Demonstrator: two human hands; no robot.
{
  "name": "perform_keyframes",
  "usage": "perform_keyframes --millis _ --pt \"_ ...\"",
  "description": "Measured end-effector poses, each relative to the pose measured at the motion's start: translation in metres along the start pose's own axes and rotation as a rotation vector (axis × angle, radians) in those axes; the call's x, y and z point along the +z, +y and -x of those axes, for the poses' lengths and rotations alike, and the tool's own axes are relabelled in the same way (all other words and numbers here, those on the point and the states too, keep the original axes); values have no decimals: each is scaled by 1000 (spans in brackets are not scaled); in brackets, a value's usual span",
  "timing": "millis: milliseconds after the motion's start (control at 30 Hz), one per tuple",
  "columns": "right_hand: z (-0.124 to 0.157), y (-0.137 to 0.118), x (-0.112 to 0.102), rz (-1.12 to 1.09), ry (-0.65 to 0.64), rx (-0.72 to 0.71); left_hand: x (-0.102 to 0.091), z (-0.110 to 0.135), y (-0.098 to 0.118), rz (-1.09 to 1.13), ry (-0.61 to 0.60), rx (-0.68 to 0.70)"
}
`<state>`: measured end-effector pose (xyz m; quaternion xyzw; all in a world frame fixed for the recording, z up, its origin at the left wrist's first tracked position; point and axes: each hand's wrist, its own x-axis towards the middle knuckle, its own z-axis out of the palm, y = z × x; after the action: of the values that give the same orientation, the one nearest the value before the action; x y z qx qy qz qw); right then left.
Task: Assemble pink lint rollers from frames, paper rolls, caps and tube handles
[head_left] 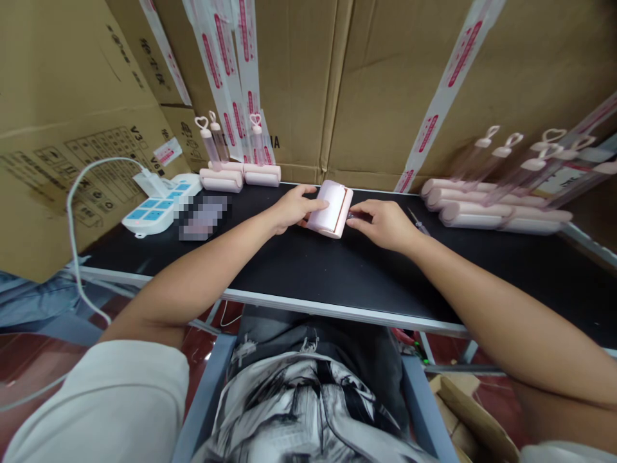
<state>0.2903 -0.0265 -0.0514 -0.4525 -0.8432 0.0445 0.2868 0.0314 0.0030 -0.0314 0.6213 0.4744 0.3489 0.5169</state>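
My left hand (294, 209) is closed on a pale pink rounded casing (326, 207), thumb across its face and fingers partly hidden behind it. A dark slit with a brownish edge runs along the casing's right side. Close against that side, my right hand (378, 222) pinches a small dark thing (351, 217) too small to name. Whether that thing touches the casing I cannot tell. Just beyond my right hand, a thin tool like a screwdriver (423, 228) lies on the black tabletop (299, 270), partly hidden by the wrist.
At the back left stand pink units (263, 175) with clear tubes and heart-shaped loops; several similar units (482, 215) stand at the right. A white power strip (159, 209) with a plugged cable and a blurred-out flat item (205, 217) lie left. Cardboard (376, 96) walls the back.
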Motion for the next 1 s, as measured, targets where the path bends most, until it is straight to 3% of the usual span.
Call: perform_keyframes --millis 1000 --pt "0 1 -2 -12 5 0 -5 -3 -1 14 -2 1"
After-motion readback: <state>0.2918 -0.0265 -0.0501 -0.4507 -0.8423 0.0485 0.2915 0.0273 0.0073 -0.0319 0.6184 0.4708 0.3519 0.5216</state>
